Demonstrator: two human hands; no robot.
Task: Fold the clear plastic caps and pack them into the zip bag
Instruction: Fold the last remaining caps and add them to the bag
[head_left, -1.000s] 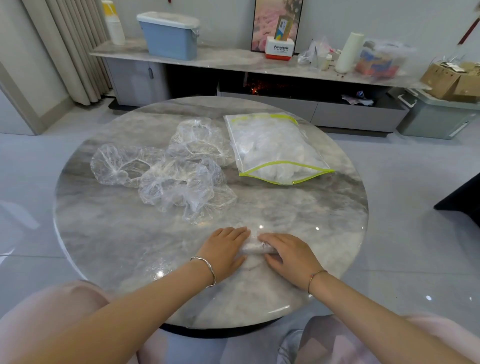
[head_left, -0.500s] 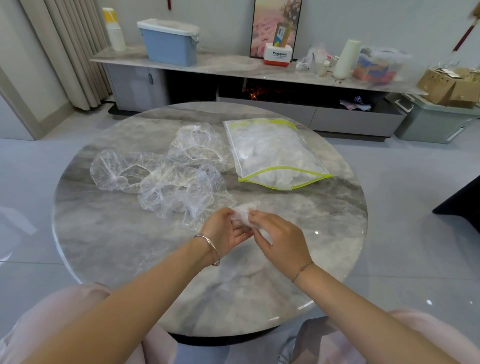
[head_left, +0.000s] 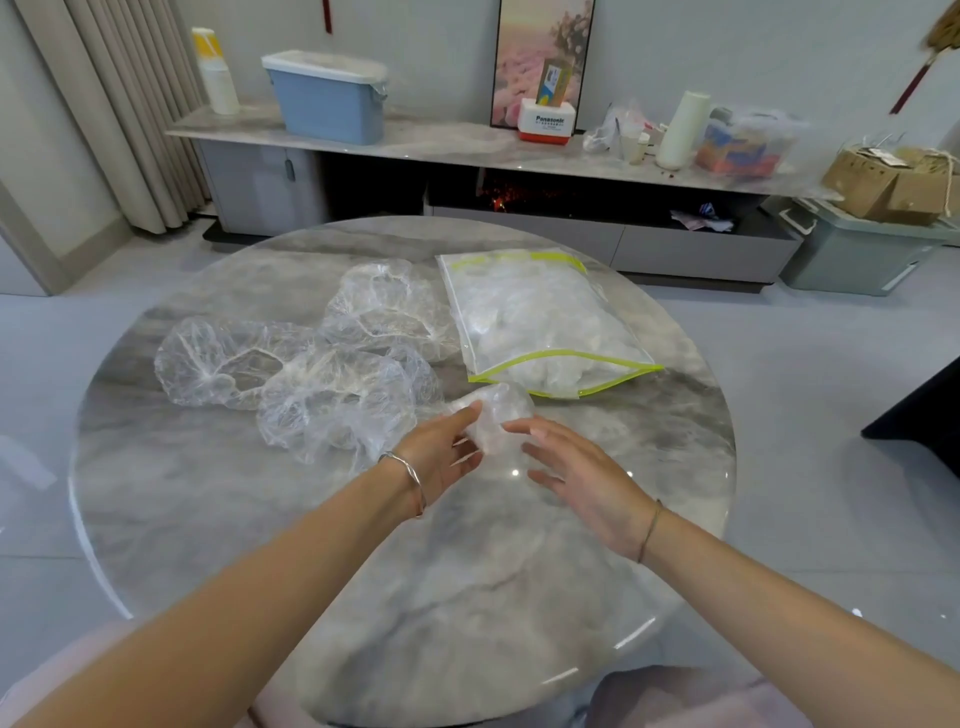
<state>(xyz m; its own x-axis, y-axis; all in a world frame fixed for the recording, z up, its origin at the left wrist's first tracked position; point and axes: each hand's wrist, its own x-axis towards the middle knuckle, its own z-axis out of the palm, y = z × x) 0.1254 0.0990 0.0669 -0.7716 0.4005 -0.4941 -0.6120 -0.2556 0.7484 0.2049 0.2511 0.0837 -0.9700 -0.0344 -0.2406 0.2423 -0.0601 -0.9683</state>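
Observation:
A folded clear plastic cap (head_left: 500, 415) is lifted just above the round marble table (head_left: 363, 571), close to the open green-edged mouth of the zip bag (head_left: 540, 317). My left hand (head_left: 441, 454) pinches this cap between thumb and fingers. My right hand (head_left: 579, 470) hovers beside it with straight, spread fingers, its index tip at the cap's right edge. The bag lies flat, stuffed with folded caps. Three loose unfolded caps lie left of the bag: one far left (head_left: 208, 358), one at the back (head_left: 387, 306), one nearest my left hand (head_left: 337, 402).
Bare marble table surface stretches between me and my hands. Behind the table runs a long low cabinet (head_left: 467, 150) with a blue bin (head_left: 327, 98), a red and white box (head_left: 548, 122) and bottles. A dark object (head_left: 919, 415) stands on the floor at right.
The folded cap went from being pressed flat near the table's front edge to being lifted and carried toward the bag's mouth. My right hand let go of it and opened.

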